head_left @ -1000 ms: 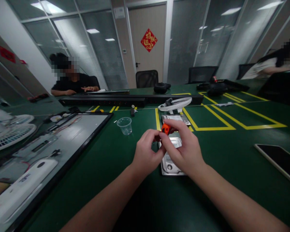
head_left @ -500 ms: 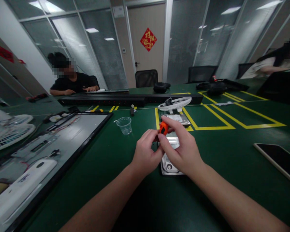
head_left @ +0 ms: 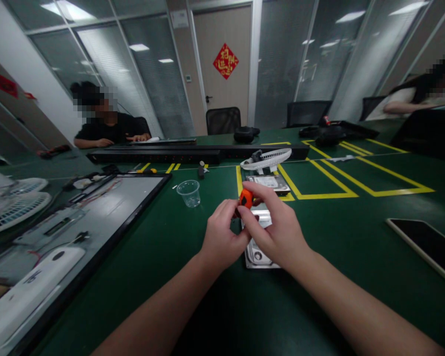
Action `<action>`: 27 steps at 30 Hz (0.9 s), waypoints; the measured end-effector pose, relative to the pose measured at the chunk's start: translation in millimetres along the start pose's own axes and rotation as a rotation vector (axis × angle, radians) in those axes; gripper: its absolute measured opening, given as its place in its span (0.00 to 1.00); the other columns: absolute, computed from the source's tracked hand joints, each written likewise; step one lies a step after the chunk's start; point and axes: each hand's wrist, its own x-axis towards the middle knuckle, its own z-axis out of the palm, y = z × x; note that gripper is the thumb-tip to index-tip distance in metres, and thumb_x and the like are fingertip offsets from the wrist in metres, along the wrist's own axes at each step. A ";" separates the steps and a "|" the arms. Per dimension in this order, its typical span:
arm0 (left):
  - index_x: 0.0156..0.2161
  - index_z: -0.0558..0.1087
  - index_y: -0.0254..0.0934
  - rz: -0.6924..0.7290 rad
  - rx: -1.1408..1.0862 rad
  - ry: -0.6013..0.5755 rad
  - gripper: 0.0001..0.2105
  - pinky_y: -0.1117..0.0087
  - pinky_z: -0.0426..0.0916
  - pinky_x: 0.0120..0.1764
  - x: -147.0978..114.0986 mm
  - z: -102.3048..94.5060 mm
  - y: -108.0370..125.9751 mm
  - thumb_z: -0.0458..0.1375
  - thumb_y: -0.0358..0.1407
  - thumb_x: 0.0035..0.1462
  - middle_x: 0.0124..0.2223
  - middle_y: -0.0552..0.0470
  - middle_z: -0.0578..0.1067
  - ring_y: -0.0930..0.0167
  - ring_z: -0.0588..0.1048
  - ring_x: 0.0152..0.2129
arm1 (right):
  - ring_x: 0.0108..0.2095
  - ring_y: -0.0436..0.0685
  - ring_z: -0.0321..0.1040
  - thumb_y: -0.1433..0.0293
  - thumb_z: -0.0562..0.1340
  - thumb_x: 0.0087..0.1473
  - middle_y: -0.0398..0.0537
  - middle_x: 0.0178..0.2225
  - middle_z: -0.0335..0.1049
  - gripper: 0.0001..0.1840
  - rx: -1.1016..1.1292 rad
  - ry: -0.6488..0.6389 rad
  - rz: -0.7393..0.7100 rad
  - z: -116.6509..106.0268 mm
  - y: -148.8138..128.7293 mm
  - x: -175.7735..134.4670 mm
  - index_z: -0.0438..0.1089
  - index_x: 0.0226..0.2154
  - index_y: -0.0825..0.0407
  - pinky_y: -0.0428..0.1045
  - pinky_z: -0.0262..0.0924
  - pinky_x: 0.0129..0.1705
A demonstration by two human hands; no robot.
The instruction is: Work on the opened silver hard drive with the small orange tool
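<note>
My right hand pinches an orange-and-black screwdriver by its handle, between thumb and index finger. The handle's end faces me, and its shaft is out of sight behind the fingers. My left hand is closed, its fingertips pressed against the lower part of the screwdriver from the left. Beneath both hands a silver hard drive lies on the green table, partly covered by them. Just beyond is a second hard drive with a label on top.
A clear plastic cup stands left of my hands. Farther left lies a large panel bearing a white device. A white fan guard and long black bars lie ahead; a phone lies right. Two people sit across.
The screwdriver handle has turned slightly between my fingers and sits a little farther left. Both hands keep their grip, and the whole view has shifted slightly.
</note>
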 end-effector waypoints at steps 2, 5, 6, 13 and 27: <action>0.40 0.69 0.38 -0.005 0.000 0.000 0.05 0.68 0.66 0.35 0.1 0.0 0.8 0.59 0.28 0.58 0.36 0.51 0.73 0.68 0.72 0.32 | 0.50 0.61 0.75 0.70 0.62 0.65 0.52 0.53 0.75 0.23 -0.003 0.003 0.000 0.1 0.2 0.0 0.63 0.61 0.45 0.59 0.73 0.53; 0.39 0.69 0.39 -0.009 0.003 -0.001 0.05 0.68 0.66 0.35 0.4 -0.6 1.3 0.60 0.29 0.59 0.35 0.52 0.73 0.68 0.72 0.32 | 0.50 0.61 0.75 0.70 0.62 0.65 0.52 0.53 0.75 0.23 -0.003 0.006 -0.005 0.1 0.5 0.2 0.63 0.61 0.45 0.59 0.73 0.53; 0.39 0.69 0.39 -0.009 0.003 -0.002 0.05 0.68 0.66 0.35 0.4 -0.7 1.1 0.60 0.29 0.59 0.35 0.52 0.73 0.68 0.72 0.32 | 0.50 0.61 0.75 0.70 0.62 0.65 0.52 0.53 0.75 0.23 -0.003 0.007 -0.005 0.1 0.5 0.3 0.63 0.60 0.45 0.59 0.73 0.53; 0.36 0.67 0.38 0.024 -0.026 -0.005 0.05 0.69 0.64 0.35 1.5 -0.9 -0.5 0.57 0.26 0.61 0.34 0.52 0.72 0.69 0.71 0.32 | 0.50 0.60 0.75 0.71 0.64 0.64 0.52 0.52 0.75 0.22 -0.001 0.024 -0.001 -0.3 0.6 0.0 0.64 0.59 0.47 0.58 0.73 0.53; 0.37 0.68 0.38 0.044 -0.029 -0.043 0.04 0.67 0.63 0.35 2.0 -1.5 -0.1 0.56 0.31 0.67 0.34 0.51 0.72 0.68 0.70 0.32 | 0.55 0.61 0.73 0.72 0.58 0.66 0.55 0.58 0.74 0.27 0.039 -0.029 -0.004 -2.5 -1.4 -2.4 0.61 0.66 0.49 0.58 0.71 0.57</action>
